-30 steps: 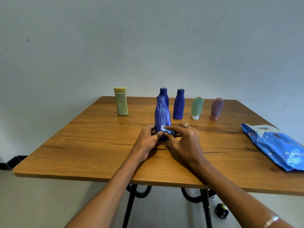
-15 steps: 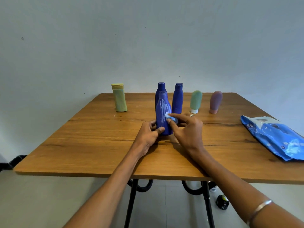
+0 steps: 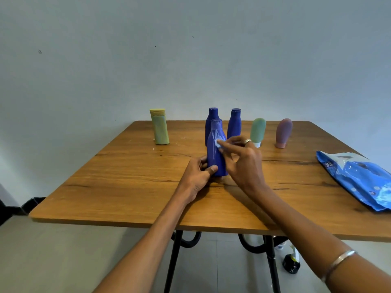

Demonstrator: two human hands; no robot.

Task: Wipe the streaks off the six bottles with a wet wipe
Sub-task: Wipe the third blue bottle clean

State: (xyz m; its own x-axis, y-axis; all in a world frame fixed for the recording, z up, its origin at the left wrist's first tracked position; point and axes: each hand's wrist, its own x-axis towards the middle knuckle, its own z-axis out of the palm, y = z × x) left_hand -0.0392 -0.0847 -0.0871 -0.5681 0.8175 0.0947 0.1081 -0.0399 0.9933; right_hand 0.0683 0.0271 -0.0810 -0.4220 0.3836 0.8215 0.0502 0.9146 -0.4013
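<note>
A blue bottle stands upright near the table's middle, with faint white streaks left near its neck. My left hand grips its base. My right hand pinches a small folded wet wipe and presses it against the bottle's upper right side. Behind stand two more blue bottles, a yellow-green bottle to the left, and a green tube and a mauve tube to the right.
A blue wet-wipe pack lies at the right edge of the wooden table. A plain wall rises close behind the table. A small dark object sits on the floor under the table.
My right hand has slid the wipe from the bottle's base up toward its shoulder. Most of the white streaks on the lower body are gone. My left hand kept its hold.
</note>
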